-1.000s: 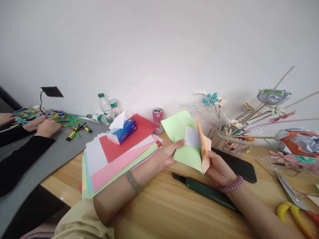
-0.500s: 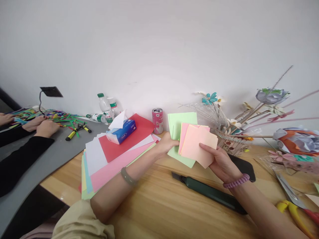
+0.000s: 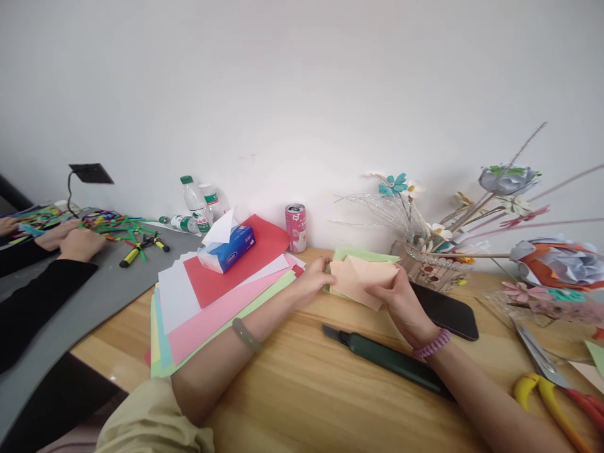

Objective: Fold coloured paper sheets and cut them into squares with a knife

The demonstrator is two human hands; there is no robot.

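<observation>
Tabletop (image 3: 306, 390): pale wood, smooth, with a glossy varnish. Paper squares (image 3: 363, 280), peach over green: thin matt paper. Coloured sheets (image 3: 212, 308): smooth matt paper. Utility knife (image 3: 391, 362): dark green plastic with a dull sheen. Phone (image 3: 446, 311): black, glossy face. Drink can (image 3: 296, 226): shiny printed metal. Tissue pack (image 3: 229, 248): glossy blue plastic film, soft white tissue. Desk mat (image 3: 94, 296): grey, matt. Bangle (image 3: 245, 333): polished, greenish. Scissor handles (image 3: 542, 393): glossy yellow plastic.

Peach square paper sheets (image 3: 365, 277) over pale green sheet (image 3: 365, 255). Light wood-grain worktop (image 3: 306, 390). Dark green utility knife (image 3: 391, 362). Pink drink can (image 3: 296, 227). Blue tissue box (image 3: 228, 250).
</observation>
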